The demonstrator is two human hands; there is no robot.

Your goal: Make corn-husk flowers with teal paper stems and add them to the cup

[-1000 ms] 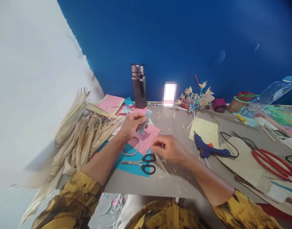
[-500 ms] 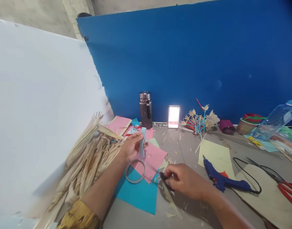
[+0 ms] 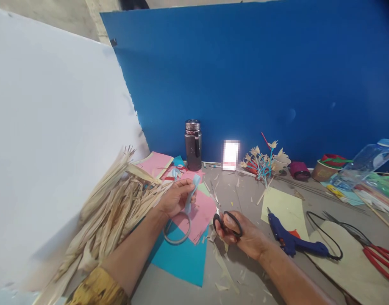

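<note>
My left hand (image 3: 178,195) pinches a light blue strip (image 3: 195,185), which hangs down below the fingers. A pair of black-handled scissors (image 3: 233,223) is in my right hand (image 3: 240,235), raised over the table with its blades parted and pointing away from me. The scissors and the strip are apart. Below my left hand a thin grey ring (image 3: 178,242), perhaps a tape roll, overlaps a blue paper sheet (image 3: 181,264). Pink paper (image 3: 201,212) lies between the two hands.
Dried husks (image 3: 108,220) are piled at left. A dark flask (image 3: 193,146), a bright screen (image 3: 231,155) and husk flowers (image 3: 265,161) stand at the back. A blue glue gun (image 3: 290,237), red-handled cutters (image 3: 380,258) and a plastic bottle (image 3: 366,165) are at right.
My right hand has lifted the scissors from among the scraps on the table and turned them so the blades point away. My left hand still holds the strip, slightly tilted now.
</note>
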